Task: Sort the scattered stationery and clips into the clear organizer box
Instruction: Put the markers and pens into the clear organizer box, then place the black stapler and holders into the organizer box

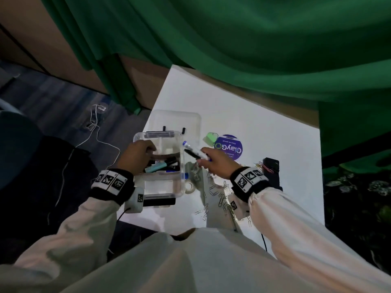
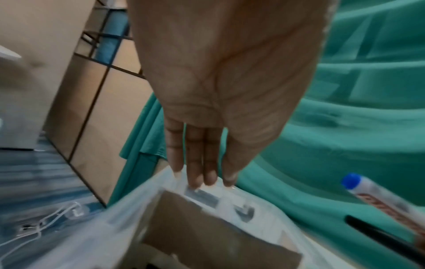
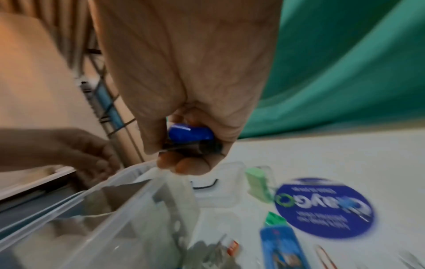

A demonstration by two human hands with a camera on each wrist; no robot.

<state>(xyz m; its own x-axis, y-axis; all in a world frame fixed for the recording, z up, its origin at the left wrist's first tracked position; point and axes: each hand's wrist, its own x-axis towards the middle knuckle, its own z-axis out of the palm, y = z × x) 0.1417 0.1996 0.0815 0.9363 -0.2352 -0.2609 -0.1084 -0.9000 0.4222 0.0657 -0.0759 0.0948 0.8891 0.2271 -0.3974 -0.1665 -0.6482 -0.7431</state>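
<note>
The right hand (image 1: pixel 213 163) is clenched round two pens at once, a clear-barrelled pen with a blue cap (image 1: pixel 193 149) and a black pen (image 1: pixel 191 153) lying against it, and it holds them in the air just over the right wall of the clear organizer box (image 1: pixel 160 188), tips pointing up and left toward the box. The left hand (image 1: pixel 135 157) reaches into the middle of the box with its fingers (image 2: pixel 195 169) straight and released, their tips touching the far rim near the black latch; it steadies the box and grasps nothing. The middle compartment already holds a pale blue marker (image 1: pixel 156 167) and some dark pens, so that looks the right slot. To do this step well, I would turn the pair level and line them up with the long run of that compartment before letting go, so that neither end rides up on a divider. Lower them until they are almost touching the others, then loosen the grip. The left hand should keep to the rim, out of the drop. Paper clips (image 1: pixel 220 193) lie scattered on the white worktop (image 1: pixel 275 144) beside the box, under the right forearm, and a careless sleeve could sweep them off.
</note>
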